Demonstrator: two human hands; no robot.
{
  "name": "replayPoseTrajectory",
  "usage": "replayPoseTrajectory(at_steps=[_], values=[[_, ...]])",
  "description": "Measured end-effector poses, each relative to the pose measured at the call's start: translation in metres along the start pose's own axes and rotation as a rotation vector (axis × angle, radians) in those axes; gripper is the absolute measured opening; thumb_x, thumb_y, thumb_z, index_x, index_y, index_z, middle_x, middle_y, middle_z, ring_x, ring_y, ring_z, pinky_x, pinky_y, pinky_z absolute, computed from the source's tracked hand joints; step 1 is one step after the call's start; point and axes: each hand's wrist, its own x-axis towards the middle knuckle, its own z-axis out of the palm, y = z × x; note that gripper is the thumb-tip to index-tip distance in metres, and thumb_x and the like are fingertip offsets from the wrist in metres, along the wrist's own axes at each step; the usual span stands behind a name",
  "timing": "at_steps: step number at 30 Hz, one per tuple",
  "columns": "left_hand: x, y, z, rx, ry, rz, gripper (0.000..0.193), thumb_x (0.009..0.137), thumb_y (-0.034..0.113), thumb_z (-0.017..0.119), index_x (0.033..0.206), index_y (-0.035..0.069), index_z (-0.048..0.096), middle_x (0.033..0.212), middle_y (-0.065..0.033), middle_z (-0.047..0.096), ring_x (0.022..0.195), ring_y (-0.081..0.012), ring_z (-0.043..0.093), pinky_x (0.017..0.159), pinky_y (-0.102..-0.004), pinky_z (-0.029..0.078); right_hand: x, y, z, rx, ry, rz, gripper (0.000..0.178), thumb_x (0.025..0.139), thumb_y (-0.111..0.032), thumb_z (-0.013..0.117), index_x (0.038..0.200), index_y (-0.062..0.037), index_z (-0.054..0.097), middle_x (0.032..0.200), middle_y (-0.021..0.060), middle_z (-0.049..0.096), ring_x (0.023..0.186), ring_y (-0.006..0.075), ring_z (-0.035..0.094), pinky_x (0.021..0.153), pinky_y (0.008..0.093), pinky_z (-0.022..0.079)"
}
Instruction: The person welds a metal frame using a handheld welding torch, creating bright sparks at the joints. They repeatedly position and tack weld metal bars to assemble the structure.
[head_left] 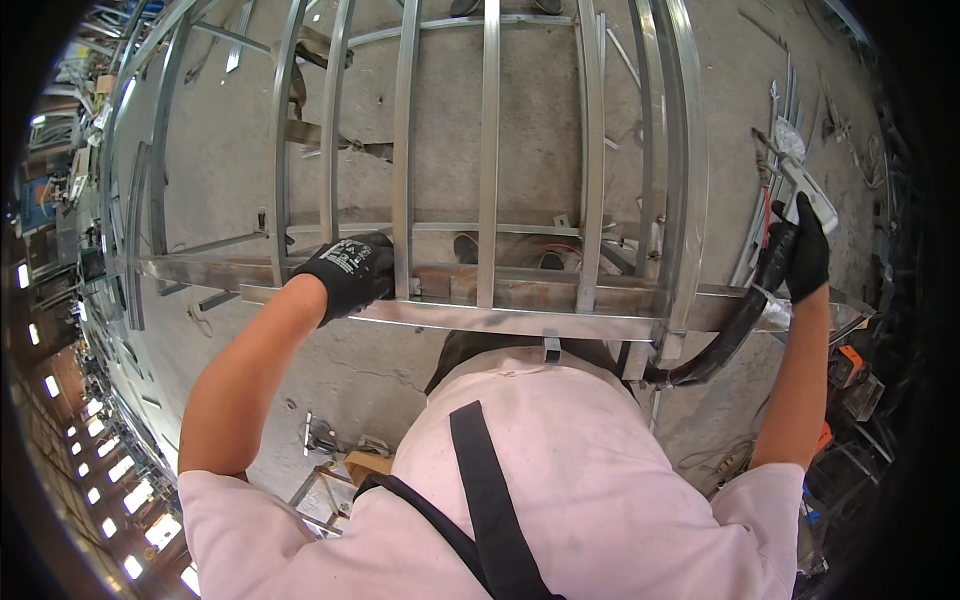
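A frame of silvery metal tubes lies before me, with several parallel uprights (488, 150) running away from a near rail (470, 318). My left hand (348, 275), in a black glove, grips this frame at the foot of one upright (404, 170); its fingertips are partly hidden. Out at the right, beyond the frame's side, my gloved right hand (808, 258) is closed round a white and grey welding gun (818, 205). The gun's nozzle end points up and away from me. From its grip a thick black hose (735, 330) loops down toward the frame's near right corner.
A rusty beam (450, 282) runs crosswise under the frame. Thin metal strips (752, 230) lie on the concrete floor (230, 360) near the gun. Orange and black equipment (848, 365) stands at the lower right. Stacked metal and clutter line the far left.
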Motion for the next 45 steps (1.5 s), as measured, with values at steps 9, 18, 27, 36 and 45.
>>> replayPoseTrajectory(at_steps=[9,18,27,36,45], values=[[0.022,-0.017,-0.018,-0.172,-0.211,-0.177,0.031,0.094,0.026,0.064,0.115,0.007,0.075,0.110,-0.0180,0.077,0.101,-0.0369,0.072,0.090,-0.0438,0.055,0.060,0.048,-0.024,0.230,-0.358,0.483,0.045,0.099,-0.055,0.069,0.098,-0.0101,0.068,0.063,0.0011,0.061,0.050,0.0201,0.059,0.049,0.0355,0.050],[0.035,-0.036,-0.082,-0.375,-0.054,-0.451,0.026,0.098,0.019,0.063,0.116,0.005,0.076,0.097,-0.0128,0.079,0.088,-0.0265,0.078,0.084,-0.0437,0.059,0.038,0.052,0.006,-0.134,-0.328,0.141,0.018,0.099,-0.025,0.069,0.100,-0.0092,0.060,0.067,0.0076,0.060,0.051,0.0236,0.059,0.048,0.0387,0.052],[-0.045,0.025,-0.084,-0.187,0.373,-0.345,0.020,0.104,0.016,0.059,0.112,0.003,0.072,0.082,-0.0121,0.072,0.071,-0.0234,0.068,0.067,-0.0403,0.056,-0.005,0.043,0.006,-0.229,-0.468,0.148,0.038,0.101,-0.022,0.068,0.131,0.0002,0.064,0.100,0.0139,0.073,0.081,0.0246,0.073,0.073,0.0370,0.060],[-0.020,0.058,-0.017,-0.103,0.274,-0.322,0.037,0.105,0.029,0.049,0.132,0.012,0.069,0.126,-0.0237,0.071,0.119,-0.0436,0.066,0.105,-0.0527,0.052,-0.003,0.034,0.016,-0.495,-0.490,0.154,0.043,0.102,-0.026,0.068,0.133,0.0029,0.060,0.100,0.0134,0.072,0.083,0.0250,0.072,0.073,0.0388,0.060],[0.006,0.070,-0.011,-0.187,0.297,-0.255,0.032,0.104,0.023,0.056,0.127,0.006,0.070,0.123,-0.0240,0.071,0.114,-0.0431,0.068,0.102,-0.0503,0.053,0.034,0.075,0.030,-0.924,-0.323,-0.098,0.063,0.098,-0.024,0.076,0.149,0.0046,0.052,0.123,0.0190,0.072,0.099,0.0275,0.073,0.087,0.0410,0.059]])
